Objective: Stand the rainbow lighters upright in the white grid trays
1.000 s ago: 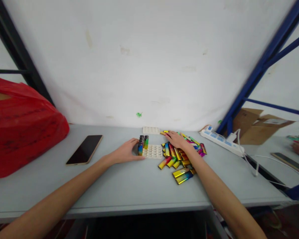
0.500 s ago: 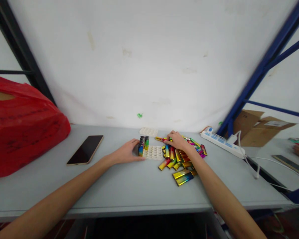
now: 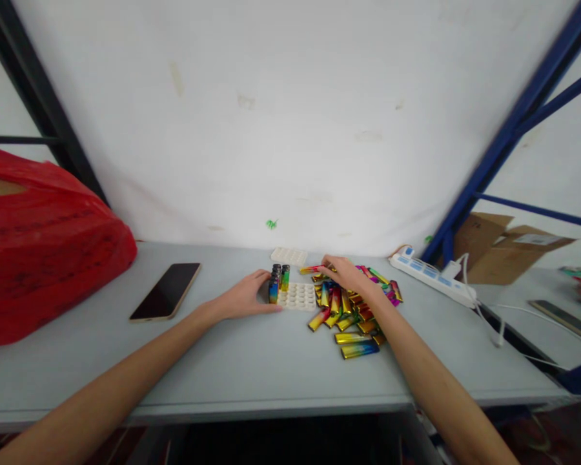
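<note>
My left hand (image 3: pixel 244 296) is curved round the left end of a white tray (image 3: pixel 300 297) with rows of round holes. Its thumb lies along the front edge and its fingers reach behind. Several shiny multicoloured lighters (image 3: pixel 285 278) stand upright in the tray's left part, black tops up. My right hand (image 3: pixel 343 272) is over the back left of a loose pile of lighters (image 3: pixel 346 310). Its fingertips are closed on the end of a yellow-red lighter (image 3: pixel 310 269) that points left; part of the fingers is hidden.
A second white holed tray (image 3: pixel 289 256) lies behind, near the wall. A phone (image 3: pixel 167 292) and a red plastic bag (image 3: pixel 48 245) are on the left. A white power strip (image 3: pixel 433 279) with cables lies right of the pile, with a cardboard box (image 3: pixel 508 248) beyond the blue frame.
My right hand has shifted slightly left and up over the pile. Two lighters at the pile's front have turned to lie more level. My left hand has stayed in place.
</note>
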`<state>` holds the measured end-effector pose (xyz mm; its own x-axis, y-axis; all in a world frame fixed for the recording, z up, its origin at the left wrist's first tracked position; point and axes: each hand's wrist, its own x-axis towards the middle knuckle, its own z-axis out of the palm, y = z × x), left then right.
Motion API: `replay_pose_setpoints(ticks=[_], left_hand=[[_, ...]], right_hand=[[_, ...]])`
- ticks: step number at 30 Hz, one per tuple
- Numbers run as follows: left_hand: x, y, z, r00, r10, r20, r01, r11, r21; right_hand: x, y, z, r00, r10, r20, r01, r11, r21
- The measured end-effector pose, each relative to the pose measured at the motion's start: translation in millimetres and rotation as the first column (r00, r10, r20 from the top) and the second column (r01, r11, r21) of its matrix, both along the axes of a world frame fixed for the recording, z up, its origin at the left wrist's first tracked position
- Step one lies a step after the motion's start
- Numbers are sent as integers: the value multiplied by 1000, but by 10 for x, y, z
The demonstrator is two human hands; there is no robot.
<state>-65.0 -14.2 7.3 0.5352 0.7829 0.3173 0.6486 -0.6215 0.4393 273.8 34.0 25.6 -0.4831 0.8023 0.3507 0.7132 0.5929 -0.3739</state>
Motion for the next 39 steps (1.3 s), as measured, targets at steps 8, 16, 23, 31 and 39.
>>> replay_pose_setpoints(ticks=[8,16,23,31,39], left_hand=[[4,-1,11,1000,0,-19,0,1000,-26],[7,-7,18,1000,4,-31,-5,1000,-25],[-1,-5,-2,1000,-11,8,11,1000,-28],[-3,2,-6,1000,-6,2,6,999,-33],[0,-6,1,1000,-13,-13,13,999,-35]], right_hand=[[-160,-86,37,717,-81,-693,-108,968,-225],[-356,-260,144,516,-196,-834,-226,908,-353],[-604,-461,189,605,-228,-763,-270,842,-466],[-811,-585,117,638,-315,-702,-139,850,-508],[-825,-586,74,684,-274,-676,-149,855,-497]])
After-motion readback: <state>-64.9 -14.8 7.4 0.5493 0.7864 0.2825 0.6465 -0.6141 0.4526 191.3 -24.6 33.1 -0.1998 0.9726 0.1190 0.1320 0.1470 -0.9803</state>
